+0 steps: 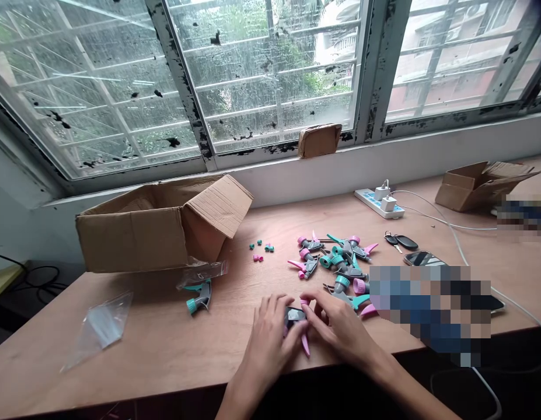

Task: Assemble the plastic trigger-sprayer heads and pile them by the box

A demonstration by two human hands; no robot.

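Observation:
Near the table's front edge, my left hand (pixel 270 326) is closed round a grey trigger sprayer head (pixel 295 315) with a pink lever pointing toward me. My right hand (pixel 335 321) pinches the same sprayer head at a pink part at its far end; the fingers partly hide this spot. Just beyond my right hand lies a loose pile of sprayer heads (pixel 340 262), grey with pink or teal caps and levers. Several small pink nozzle tips (pixel 258 258) and teal nozzle tips (pixel 269 248) lie farther back. One teal-and-grey sprayer head (pixel 200 297) rests apart on the left.
An open cardboard box (pixel 134 242) stands at the back left, with clear plastic bags (pixel 104 324) nearby. Keys (pixel 399 240), a power strip (pixel 379 204) with cables and a smaller box (pixel 463 186) are on the right. A blurred patch covers part of the right side.

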